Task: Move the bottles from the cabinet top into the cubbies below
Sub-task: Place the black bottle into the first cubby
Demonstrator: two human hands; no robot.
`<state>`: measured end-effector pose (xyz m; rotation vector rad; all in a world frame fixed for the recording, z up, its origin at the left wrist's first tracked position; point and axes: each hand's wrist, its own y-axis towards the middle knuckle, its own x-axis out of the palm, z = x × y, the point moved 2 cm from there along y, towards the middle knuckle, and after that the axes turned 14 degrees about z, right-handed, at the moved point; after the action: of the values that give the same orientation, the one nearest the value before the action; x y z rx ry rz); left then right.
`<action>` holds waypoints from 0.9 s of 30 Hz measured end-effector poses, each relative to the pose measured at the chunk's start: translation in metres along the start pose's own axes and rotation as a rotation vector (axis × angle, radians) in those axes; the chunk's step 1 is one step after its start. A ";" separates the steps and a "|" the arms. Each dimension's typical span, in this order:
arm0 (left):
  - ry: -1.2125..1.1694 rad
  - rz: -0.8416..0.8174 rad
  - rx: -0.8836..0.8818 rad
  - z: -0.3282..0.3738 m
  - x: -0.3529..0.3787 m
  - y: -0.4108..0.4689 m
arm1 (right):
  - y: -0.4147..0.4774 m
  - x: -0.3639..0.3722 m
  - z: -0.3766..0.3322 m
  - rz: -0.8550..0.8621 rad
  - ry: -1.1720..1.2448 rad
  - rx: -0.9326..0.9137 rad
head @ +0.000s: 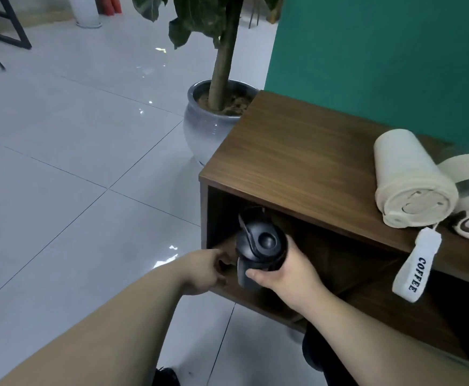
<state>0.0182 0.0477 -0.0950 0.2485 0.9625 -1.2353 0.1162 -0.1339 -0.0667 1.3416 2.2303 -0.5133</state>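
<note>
A grey tiled floor [74,168] surrounds the dark walnut-veneer wooden cabinet [297,151]. The right hand [286,274] grips the black lidded bottle [261,249] at the cabinet's leftmost cubby mouth; the left hand [205,270], seemingly half-curled, steadies it. Next it must be set inside and released. A cream cylindrical tumbler [411,179] waits on the cabinet's top.

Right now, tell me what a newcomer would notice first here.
First, the black bottle at the mouth of the left cubby, gripped by the right hand while the left hand sits at its other side. Next, the cream bottle lying on its side on the wooden cabinet top, its COFFEE strap dangling over the front edge. Behind the cabinet's far end stands a potted plant.
</note>
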 end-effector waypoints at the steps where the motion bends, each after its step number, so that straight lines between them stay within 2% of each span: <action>1: -0.004 0.015 0.004 -0.003 0.006 0.004 | 0.006 0.006 0.004 0.026 0.019 0.014; 8: -0.207 0.251 -0.080 -0.025 0.042 0.038 | 0.045 0.040 0.011 0.123 0.135 0.095; 14: -0.194 0.461 -0.085 -0.033 0.064 0.063 | 0.062 0.057 0.019 0.212 0.196 0.109; 21: -0.160 0.542 -0.119 -0.040 0.090 0.077 | 0.062 0.066 0.032 0.228 0.186 0.137; 27: -0.174 0.544 -0.100 -0.046 0.093 0.078 | 0.063 0.069 0.040 0.197 0.154 0.185</action>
<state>0.0648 0.0417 -0.2156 0.2950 0.7372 -0.6948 0.1524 -0.0782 -0.1435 1.7280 2.1815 -0.5720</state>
